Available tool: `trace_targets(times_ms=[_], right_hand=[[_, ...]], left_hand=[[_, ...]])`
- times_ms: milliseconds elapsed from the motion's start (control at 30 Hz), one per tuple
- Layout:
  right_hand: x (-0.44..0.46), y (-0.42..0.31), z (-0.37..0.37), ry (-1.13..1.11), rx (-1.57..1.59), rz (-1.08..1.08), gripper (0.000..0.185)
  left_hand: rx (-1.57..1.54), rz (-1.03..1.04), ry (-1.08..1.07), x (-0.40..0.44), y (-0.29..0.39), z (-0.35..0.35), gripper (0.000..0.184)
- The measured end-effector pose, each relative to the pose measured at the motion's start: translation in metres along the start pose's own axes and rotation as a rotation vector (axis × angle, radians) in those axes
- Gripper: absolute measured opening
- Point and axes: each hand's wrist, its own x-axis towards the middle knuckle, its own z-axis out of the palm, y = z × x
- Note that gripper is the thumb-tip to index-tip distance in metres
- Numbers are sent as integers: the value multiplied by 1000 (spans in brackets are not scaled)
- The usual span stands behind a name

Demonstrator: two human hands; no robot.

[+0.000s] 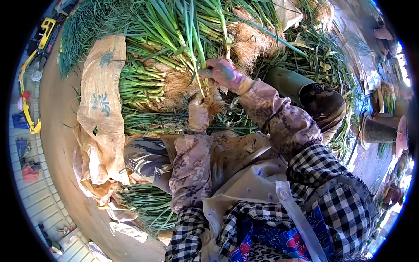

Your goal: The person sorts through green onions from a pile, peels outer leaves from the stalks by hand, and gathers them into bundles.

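Note:
Several long green onion stalks (192,48) stand upright in front of me, with pale bases and brown roots. My left hand (198,114), in a pale glove, is closed round their lower end by the roots. Just above it and to the right, my right hand (223,74) grips the stalks with its thumb and fingers; its glove is stained green and pink. Behind my hands lie piled bundles of green onions (142,85) with matted roots (176,86).
A tan woven sack (102,105) with blue print lies at the left of the pile. A green boot (286,83) stands at the right. Farther right is a dark bucket-like object (379,131). More green leaves (150,207) lie at the lower left.

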Motion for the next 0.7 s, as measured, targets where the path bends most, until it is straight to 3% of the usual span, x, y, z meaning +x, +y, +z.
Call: trace_targets(times_ms=[33, 133, 167, 267, 367, 433, 467, 500, 600, 700], right_hand=[[-4, -1, 0, 4, 18, 25, 23], [-10, 18, 0, 278, -923, -366, 23], [-13, 17, 5, 338, -967, -363, 22], [-29, 12, 4, 305, -1055, -417, 18], [-22, 11, 4, 434, -684, -543, 12], [-16, 9, -3, 496, -568, -576, 9], [-11, 9, -8, 480, -714, -514, 8], [-3, 11, -12, 465, -855, -441, 6], [12, 9, -18, 414, -1193, -253, 9], [12, 4, -19, 325, -1341, -83, 19]], left_hand=[[51, 12, 44, 1, -2, -4, 22], [166, 104, 117, -7, -13, 4, 19], [267, 180, 128, -9, -15, 8, 21], [476, 276, 199, -14, -15, 18, 17], [300, 194, 220, -8, -17, 13, 15], [450, 234, 213, -13, -18, 15, 13], [526, 253, 203, -14, -19, 19, 12], [904, 362, 190, -14, -22, 22, 11], [1259, 599, 174, -14, -31, 33, 14], [788, 351, 129, -16, -31, 50, 17]])
